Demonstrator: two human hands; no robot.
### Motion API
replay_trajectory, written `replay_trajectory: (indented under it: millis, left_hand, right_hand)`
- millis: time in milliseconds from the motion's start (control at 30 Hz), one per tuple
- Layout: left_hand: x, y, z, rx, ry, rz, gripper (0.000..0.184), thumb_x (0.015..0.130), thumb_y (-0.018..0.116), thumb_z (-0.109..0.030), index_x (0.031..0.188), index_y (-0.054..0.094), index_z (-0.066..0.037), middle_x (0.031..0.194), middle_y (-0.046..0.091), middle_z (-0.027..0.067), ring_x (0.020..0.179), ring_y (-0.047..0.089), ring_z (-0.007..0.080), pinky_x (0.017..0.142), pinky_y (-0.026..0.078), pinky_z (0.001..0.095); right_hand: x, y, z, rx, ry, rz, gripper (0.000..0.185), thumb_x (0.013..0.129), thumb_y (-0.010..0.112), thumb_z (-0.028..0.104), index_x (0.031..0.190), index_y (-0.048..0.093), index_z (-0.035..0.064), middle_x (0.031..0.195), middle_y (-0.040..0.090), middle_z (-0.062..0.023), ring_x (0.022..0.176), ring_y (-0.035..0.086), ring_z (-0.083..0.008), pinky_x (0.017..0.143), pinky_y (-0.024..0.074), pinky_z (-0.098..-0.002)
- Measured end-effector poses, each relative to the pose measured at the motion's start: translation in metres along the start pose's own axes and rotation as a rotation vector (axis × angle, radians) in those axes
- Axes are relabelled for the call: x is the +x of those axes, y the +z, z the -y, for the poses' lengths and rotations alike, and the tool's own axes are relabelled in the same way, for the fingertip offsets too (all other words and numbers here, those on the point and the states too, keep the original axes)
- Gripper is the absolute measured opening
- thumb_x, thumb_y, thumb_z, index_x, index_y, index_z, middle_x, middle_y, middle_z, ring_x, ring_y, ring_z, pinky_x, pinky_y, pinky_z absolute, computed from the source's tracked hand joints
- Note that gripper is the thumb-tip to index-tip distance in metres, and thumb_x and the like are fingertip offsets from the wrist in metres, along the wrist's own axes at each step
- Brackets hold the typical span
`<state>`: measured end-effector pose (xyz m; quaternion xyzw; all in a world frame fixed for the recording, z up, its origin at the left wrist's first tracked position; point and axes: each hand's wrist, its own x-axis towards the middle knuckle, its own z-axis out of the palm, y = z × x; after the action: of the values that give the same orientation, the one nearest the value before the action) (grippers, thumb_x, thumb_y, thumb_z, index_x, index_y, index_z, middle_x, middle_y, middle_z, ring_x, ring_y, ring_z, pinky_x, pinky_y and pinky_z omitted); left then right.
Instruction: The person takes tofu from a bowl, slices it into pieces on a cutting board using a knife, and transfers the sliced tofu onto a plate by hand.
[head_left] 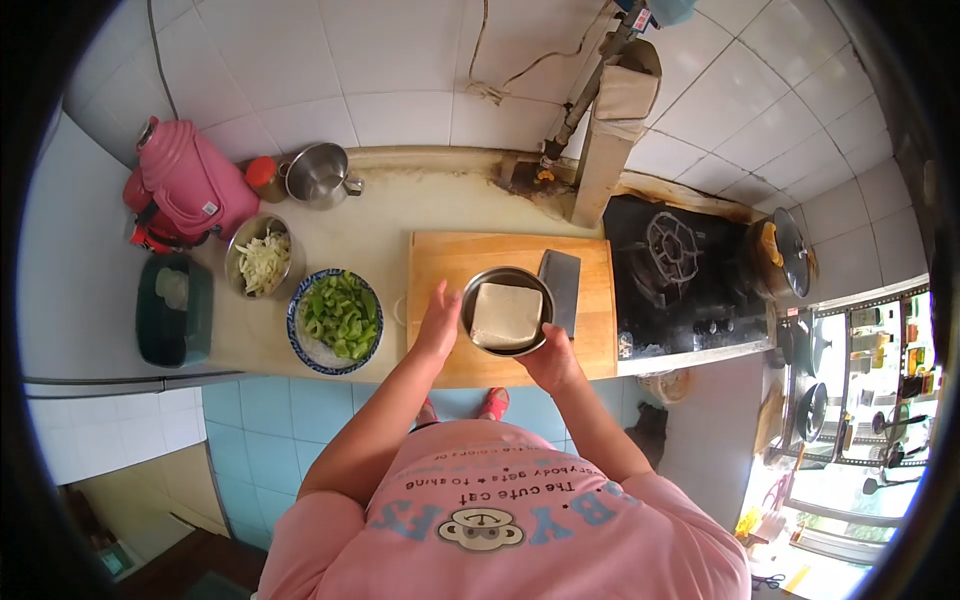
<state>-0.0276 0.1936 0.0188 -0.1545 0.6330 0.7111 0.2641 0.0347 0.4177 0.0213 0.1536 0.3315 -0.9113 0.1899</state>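
The right hand [552, 358] had its grip closed on the side of a metal bowl [510, 274], inside which lay a pale block [507, 314]. The left hand [438, 318] was open, just beside this bowl; touching or not, I could not tell. Below was the cutting board [590, 275] on the bench [420, 195].

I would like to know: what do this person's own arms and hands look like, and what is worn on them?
The left hand and right hand show no gloves, and the forearms are bare, without visible watch or bracelet. Short, plain pink sleeves cover the upper arms. Any rings are too small to tell.
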Motion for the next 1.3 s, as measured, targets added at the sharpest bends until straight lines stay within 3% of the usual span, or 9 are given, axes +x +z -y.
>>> replay_trajectory:
  millis: [100, 233, 333, 433, 500, 667, 833, 1133, 1300]
  left_hand:
    - [0.017, -0.003, 0.0, -0.16, 0.093, -0.131, 0.075, 0.1, 0.049, -0.059, 0.161, 0.024, -0.023, 0.166, 0.023, 0.0126, 0.153, 0.023, 0.0293, 0.115, 0.024, 0.0572]
    - [0.008, 0.031, -0.048, -0.616, 0.198, 0.038, 0.072, 0.1, 0.043, -0.062, 0.159, 0.032, -0.023, 0.167, 0.023, 0.0131, 0.153, 0.02, 0.0283, 0.12, 0.015, 0.0523]
    - [-0.004, 0.06, -0.079, -0.929, 0.204, 0.192, 0.073, 0.099, 0.04, -0.064, 0.157, 0.036, -0.02, 0.163, 0.03, 0.0136, 0.149, 0.029, 0.0307, 0.12, 0.023, 0.0505]
    - [0.002, 0.061, -0.063, -1.281, -0.027, 0.45, 0.071, 0.1, 0.036, -0.062, 0.152, 0.04, -0.014, 0.15, 0.048, 0.014, 0.135, 0.049, 0.0356, 0.11, 0.043, 0.0547]
    - [0.02, 0.05, -0.032, -1.419, 0.069, 0.704, 0.066, 0.101, 0.036, -0.058, 0.15, 0.042, -0.014, 0.15, 0.047, 0.0142, 0.135, 0.048, 0.0351, 0.113, 0.041, 0.0533]
    - [0.036, 0.035, -0.025, -1.346, 0.081, 0.564, 0.071, 0.1, 0.035, -0.066, 0.15, 0.044, -0.016, 0.153, 0.045, 0.0138, 0.139, 0.045, 0.0333, 0.111, 0.041, 0.0569]
    - [0.033, 0.006, -0.001, -1.211, 0.075, 0.61, 0.07, 0.095, 0.045, -0.069, 0.148, 0.048, -0.023, 0.153, 0.047, 0.0125, 0.141, 0.044, 0.0314, 0.102, 0.041, 0.07]
    - [0.008, -0.011, 0.029, -1.19, 0.036, 0.498, 0.073, 0.092, 0.047, -0.072, 0.146, 0.052, -0.022, 0.155, 0.046, 0.0123, 0.145, 0.04, 0.0326, 0.106, 0.037, 0.0698]
    - [0.005, -0.029, 0.02, -1.286, 0.081, 0.536, 0.071, 0.097, 0.04, -0.069, 0.152, 0.043, -0.025, 0.16, 0.038, 0.014, 0.144, 0.041, 0.0362, 0.111, 0.032, 0.0687]
  right_hand:
    - [0.009, -0.026, 0.009, -0.069, -0.195, -0.146, 0.069, 0.088, 0.066, 0.038, 0.147, 0.045, 0.0074, 0.144, 0.056, -0.0108, 0.131, 0.055, -0.0271, 0.11, 0.046, -0.0463]
    - [0.005, 0.04, 0.079, -0.612, -0.582, -0.146, 0.083, 0.08, 0.078, 0.018, 0.15, 0.036, 0.0041, 0.134, 0.054, -0.011, 0.122, 0.056, -0.0238, 0.104, 0.048, -0.0356]
    - [-0.013, 0.109, 0.089, -1.419, -0.96, -0.208, 0.094, 0.062, 0.086, 0.0, 0.146, 0.044, 0.0051, 0.135, 0.05, -0.0192, 0.128, 0.053, -0.0349, 0.106, 0.0465, -0.0427]
    - [-0.006, 0.123, 0.07, -1.774, -1.071, 0.029, 0.088, 0.059, 0.086, 0.001, 0.14, 0.056, 0.0145, 0.135, 0.051, -0.0198, 0.132, 0.047, -0.0455, 0.108, 0.0462, -0.0491]
    - [-0.002, 0.122, 0.058, -1.877, -1.038, 0.09, 0.087, 0.058, 0.087, 0.004, 0.138, 0.058, 0.0169, 0.135, 0.052, -0.0193, 0.134, 0.045, -0.0465, 0.106, 0.0468, -0.0512]
    - [0.008, 0.11, 0.062, -1.56, -1.095, 0.002, 0.087, 0.063, 0.086, 0.003, 0.143, 0.051, 0.0088, 0.135, 0.053, -0.0184, 0.13, 0.051, -0.0383, 0.103, 0.0486, -0.0445]
    - [0.035, 0.072, 0.096, -0.391, -0.584, -0.179, 0.065, 0.091, 0.07, 0.016, 0.147, 0.04, 0.0024, 0.135, 0.056, -0.0084, 0.12, 0.059, -0.0199, 0.099, 0.0488, -0.0328]
    - [0.167, 0.031, 0.075, -0.245, 0.016, -0.251, 0.049, 0.102, 0.047, 0.044, 0.13, 0.052, 0.004, 0.122, 0.06, -0.0168, 0.109, 0.064, -0.0361, 0.102, 0.0474, -0.0584]
    - [0.234, 0.039, 0.045, -0.345, 0.051, -0.185, 0.046, 0.103, 0.046, 0.043, 0.126, 0.053, 0.0043, 0.109, 0.06, -0.015, 0.097, 0.064, -0.0343, 0.092, 0.0536, -0.0539]
